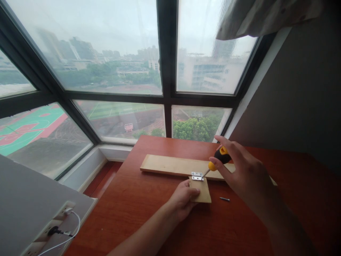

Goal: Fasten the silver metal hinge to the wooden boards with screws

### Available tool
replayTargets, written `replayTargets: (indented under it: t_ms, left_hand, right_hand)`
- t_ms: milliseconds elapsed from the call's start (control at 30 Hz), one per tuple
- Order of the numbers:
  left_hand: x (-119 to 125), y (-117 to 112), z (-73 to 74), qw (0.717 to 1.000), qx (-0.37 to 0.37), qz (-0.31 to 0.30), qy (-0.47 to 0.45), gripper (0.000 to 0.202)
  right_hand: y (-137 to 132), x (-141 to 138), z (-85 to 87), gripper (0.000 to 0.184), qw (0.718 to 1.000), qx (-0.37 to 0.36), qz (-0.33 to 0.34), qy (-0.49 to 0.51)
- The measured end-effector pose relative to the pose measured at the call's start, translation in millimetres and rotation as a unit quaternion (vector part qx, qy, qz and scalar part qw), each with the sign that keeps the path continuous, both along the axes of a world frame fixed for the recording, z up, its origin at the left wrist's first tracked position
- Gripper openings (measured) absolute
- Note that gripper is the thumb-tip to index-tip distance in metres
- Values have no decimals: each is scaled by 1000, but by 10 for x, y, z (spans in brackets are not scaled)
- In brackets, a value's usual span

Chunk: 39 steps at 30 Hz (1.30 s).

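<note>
1. Head view: a small silver hinge lies on a red-brown table, right where two bits of wood meet.
2. The long board lies just behind the hinge. Its right end is mostly hidden by the right hand.
3. The small board lies just in front of the hinge and touches the long board.
4. The left hand is in front of the hinge, a little to the left. Its fingers are curled on the left edge of the small board, with the thumb on top. The other fingers are tucked out of sight.
5. The right hand is just to the right of the hinge. Its fingers are closed around the yellow and black screwdriver, and they hide part of the handle.
6. The thin metal tip of the screwdriver touches the right side of the hinge. It is too small to tell if it sits in a screw.
7. One loose screw lies on the table, in front of the hinge and to the right, apart from the small board.
8. Far to the left of the hinge, a white power strip is cut off by the picture edge.
9. Behind the hinge is a big window. The buildings outside look misty and hard to make out.
</note>
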State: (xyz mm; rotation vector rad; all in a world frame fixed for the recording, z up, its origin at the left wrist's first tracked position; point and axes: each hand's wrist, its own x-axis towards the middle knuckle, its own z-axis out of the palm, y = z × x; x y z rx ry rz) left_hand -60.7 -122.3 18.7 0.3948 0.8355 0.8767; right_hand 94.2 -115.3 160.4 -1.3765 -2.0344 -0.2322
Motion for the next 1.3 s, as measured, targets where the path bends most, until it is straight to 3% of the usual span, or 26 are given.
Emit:
replayTargets:
  t_ms: [233,500,700,967,1300]
  left_hand:
    - [7,9,-15,1000,2,-6,-12,40]
    - [10,6,-13,1000,-2,0,3,43]
    - [14,4,-2,1000,4,2,-5,43]
    - [5,4,-36,1000,4,-1,-2,44]
    - [5,-1,-20,1000,2,1,0,45]
  right_hand:
    - [-50,-69,39,57,998,-22,29,55]
    - [-33,-50,19,50,1000,-9,-16,-2]
    - [-61,-48,34,54,999,-16,28,38]
    - [-34,-24,23,55,998,19,-56,-22]
    - [-10,2,29,60,1000,1,-25,16]
